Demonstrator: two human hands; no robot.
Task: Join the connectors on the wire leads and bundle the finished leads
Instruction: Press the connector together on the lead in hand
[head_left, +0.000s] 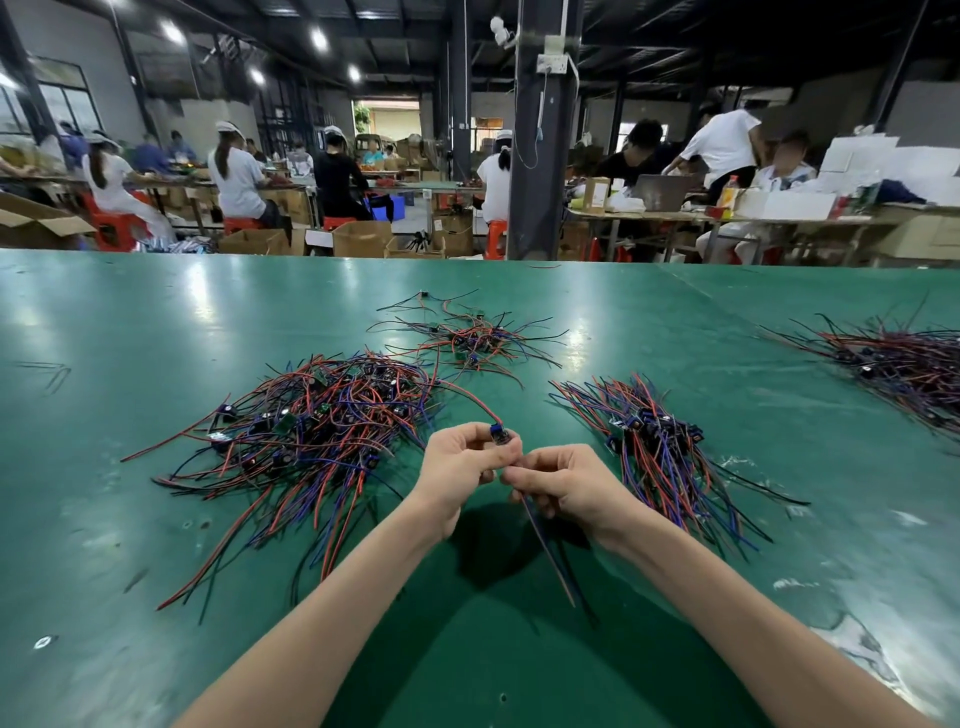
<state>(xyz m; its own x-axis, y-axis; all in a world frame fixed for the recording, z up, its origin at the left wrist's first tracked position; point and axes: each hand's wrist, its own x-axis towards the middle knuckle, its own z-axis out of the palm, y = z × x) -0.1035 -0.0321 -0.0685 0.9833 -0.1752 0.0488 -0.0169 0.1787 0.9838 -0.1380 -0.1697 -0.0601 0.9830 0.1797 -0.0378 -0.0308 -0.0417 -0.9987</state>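
Observation:
My left hand (460, 470) pinches a small blue and black connector (498, 434) just above the table, with a red lead (470, 396) arching from it back to the big loose pile (317, 431) on the left. My right hand (563, 486) meets it fingertip to fingertip and grips thin wire leads (550, 551) that hang down toward me. A straighter, aligned heap of leads (660, 447) lies right of my hands.
The green table (156, 322) also holds a small tangle of leads (467, 338) farther back and another heap (904, 364) at the far right edge. Beyond the table, people sit at benches among cardboard boxes and red stools; a dark pillar (540, 156) stands mid-room.

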